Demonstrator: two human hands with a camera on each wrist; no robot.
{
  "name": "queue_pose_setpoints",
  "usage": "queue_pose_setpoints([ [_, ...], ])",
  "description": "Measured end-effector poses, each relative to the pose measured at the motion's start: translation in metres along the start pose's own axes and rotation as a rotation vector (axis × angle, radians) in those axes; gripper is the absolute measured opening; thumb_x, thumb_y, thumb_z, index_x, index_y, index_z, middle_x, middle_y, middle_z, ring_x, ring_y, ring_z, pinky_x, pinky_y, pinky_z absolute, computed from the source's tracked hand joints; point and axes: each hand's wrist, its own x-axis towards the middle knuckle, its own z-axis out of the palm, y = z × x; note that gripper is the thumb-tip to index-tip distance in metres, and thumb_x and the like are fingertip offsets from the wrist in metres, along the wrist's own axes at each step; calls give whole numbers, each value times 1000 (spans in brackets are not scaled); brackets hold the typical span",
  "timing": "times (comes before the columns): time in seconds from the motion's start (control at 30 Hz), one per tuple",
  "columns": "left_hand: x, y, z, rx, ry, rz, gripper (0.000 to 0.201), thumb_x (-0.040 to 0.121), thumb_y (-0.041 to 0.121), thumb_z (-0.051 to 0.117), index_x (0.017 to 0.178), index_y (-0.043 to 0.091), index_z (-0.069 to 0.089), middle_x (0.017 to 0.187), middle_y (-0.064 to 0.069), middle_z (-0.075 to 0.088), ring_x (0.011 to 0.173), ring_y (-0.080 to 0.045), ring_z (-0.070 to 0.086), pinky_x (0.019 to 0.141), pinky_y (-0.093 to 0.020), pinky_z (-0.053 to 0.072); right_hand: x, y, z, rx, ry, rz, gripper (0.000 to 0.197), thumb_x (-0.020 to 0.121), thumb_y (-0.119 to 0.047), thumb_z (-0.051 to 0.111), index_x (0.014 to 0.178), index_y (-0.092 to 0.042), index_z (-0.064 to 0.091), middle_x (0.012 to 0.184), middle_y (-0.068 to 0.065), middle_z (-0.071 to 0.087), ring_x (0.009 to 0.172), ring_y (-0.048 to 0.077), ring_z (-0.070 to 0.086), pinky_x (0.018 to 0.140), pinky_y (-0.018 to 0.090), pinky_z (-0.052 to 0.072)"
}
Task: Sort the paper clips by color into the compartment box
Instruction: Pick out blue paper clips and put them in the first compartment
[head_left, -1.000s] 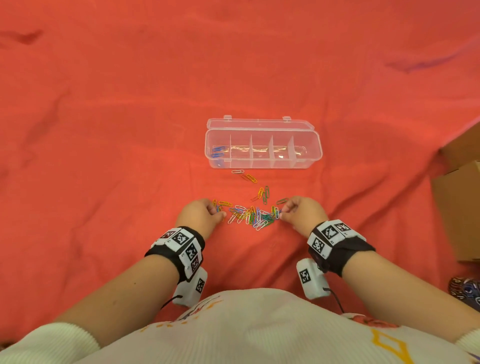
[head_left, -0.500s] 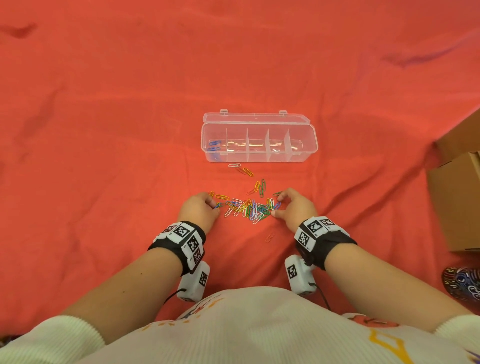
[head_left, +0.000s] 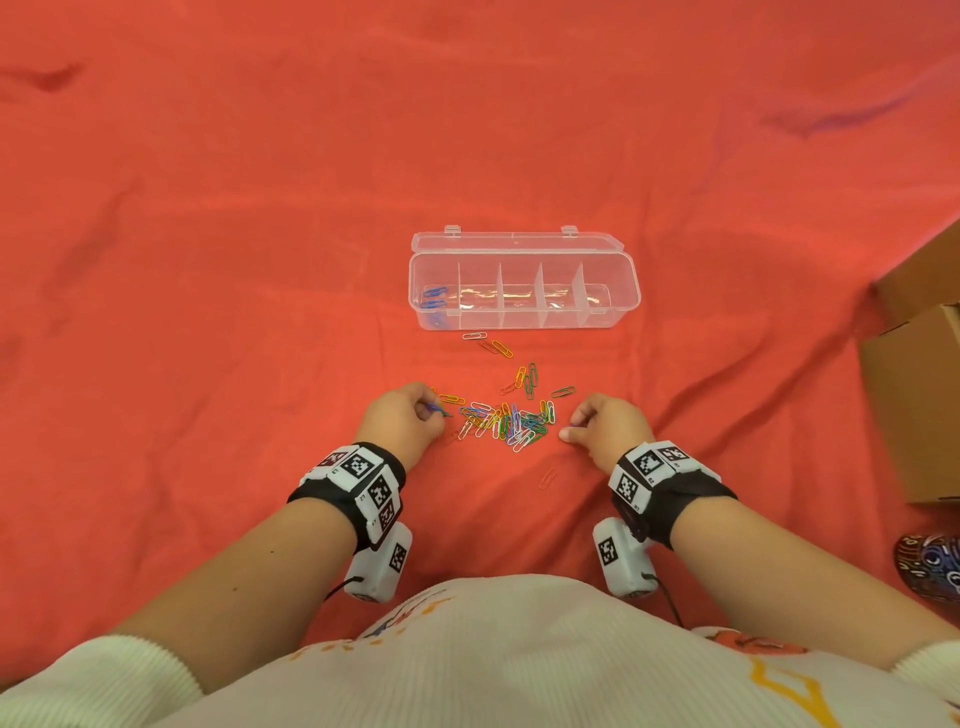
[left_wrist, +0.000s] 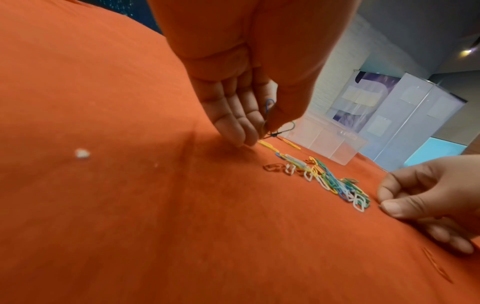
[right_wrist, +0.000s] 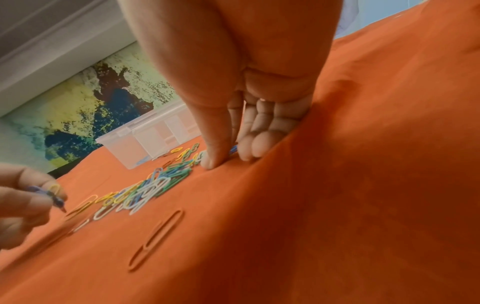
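A tangled heap of paper clips (head_left: 511, 421), blue, green, yellow, orange and white, lies at 6 o'clock from the clear five-compartment box (head_left: 524, 288); its leftmost cell holds two blue clips (head_left: 434, 298). Left hand (head_left: 402, 421) pinches blue clips; right hand (head_left: 608, 428) pinches one blue clip.

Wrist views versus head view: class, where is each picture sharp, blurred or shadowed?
Head view: evenly lit, paper clips crisp. Left wrist view: left hand casts a shadow on the cloth, foreground soft. Right wrist view: right hand and clips blurred, shadow beside it.
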Motion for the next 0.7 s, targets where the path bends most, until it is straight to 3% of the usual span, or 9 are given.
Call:
queue_pose_setpoints([
  [0.1, 3, 3, -3, 8, -23, 35, 17, 73, 5, 60, 87, 15, 63, 64, 4, 53, 62, -17, 50, 58, -24, 37, -6, -4, -5, -101, -5, 14, 36, 77, -28, 73, 55, -24, 45, 103, 14, 64, 86, 24, 59, 69, 24, 37],
  [0.17, 4, 3, -4, 25, -40, 66, 22, 72, 3, 58, 88, 15, 66, 69, 3, 51, 64, -17, 49, 64, -24, 37, -11, -4, -5, -114, 15, -6, 32, 78, -27, 72, 59, -23, 47, 133, 18, 50, 109, 26, 58, 82, 26, 39],
  [0.23, 4, 3, -6, 39, -45, 86, 26, 72, 1, 57, 93, 14, 67, 69, 6, 46, 66, -17, 47, 68, -23, 37, -15, -3, -4, -114, 24, -21, 22, 81, -26, 69, 69, -20, 51, 142, 18, 43, 122, 25, 51, 92, 27, 38],
  [0.33, 0, 2, -8, -55, -53, 83, 33, 74, -1, 55, 100, 20, 58, 66, 8, 50, 60, -16, 48, 68, -30, 44, -15, -5, -6, -123, 12, -29, 25, 82, -27, 67, 66, -21, 49, 107, 13, 64, 111, 26, 59, 84, 27, 42],
  [0.43, -1, 0, -11, -126, -23, 79, 37, 74, 1, 56, 89, 33, 45, 65, 5, 55, 60, -25, 56, 67, -38, 50, -12, -9, -4, -70, 5, -44, 27, 79, -23, 69, 64, -22, 47, 68, 2, 59, 83, 29, 67, 77, 33, 51],
  [0.5, -1, 0, -12, -125, -42, 98, 36, 75, 1, 55, 81, 35, 43, 67, 0, 57, 66, -36, 61, 68, -43, 52, -13, -14, -2, 8, 35, -77, 19, 77, -18, 70, 74, -24, 53, 71, 4, 62, 67, 29, 65, 70, 38, 55],
  [0.57, -1, -1, -12, -113, -67, 110, 36, 75, 1, 53, 80, 35, 44, 69, -2, 58, 69, -37, 62, 69, -44, 52, -15, -20, -2, 57, 22, -104, 17, 79, -14, 69, 82, -26, 56, 77, 5, 62, 51, 16, 57, 59, 30, 49],
  [0.63, 1, -1, -11, -99, -93, 122, 37, 76, 0, 53, 86, 36, 49, 71, -1, 58, 69, -33, 61, 71, -40, 51, -16, -28, -1, 103, -13, -145, 15, 83, -10, 64, 88, -24, 61, 75, -1, 59, 41, 6, 50, 49, 17, 42],
  [0.7, 2, -2, -10, -67, -118, 143, 34, 78, 1, 55, 96, 29, 60, 73, 4, 55, 64, -20, 55, 70, -28, 46, -22, -39, 0, 135, -61, -192, 17, 87, -8, 58, 95, -21, 65, 72, -5, 56, 40, 8, 49, 42, 12, 40],
])
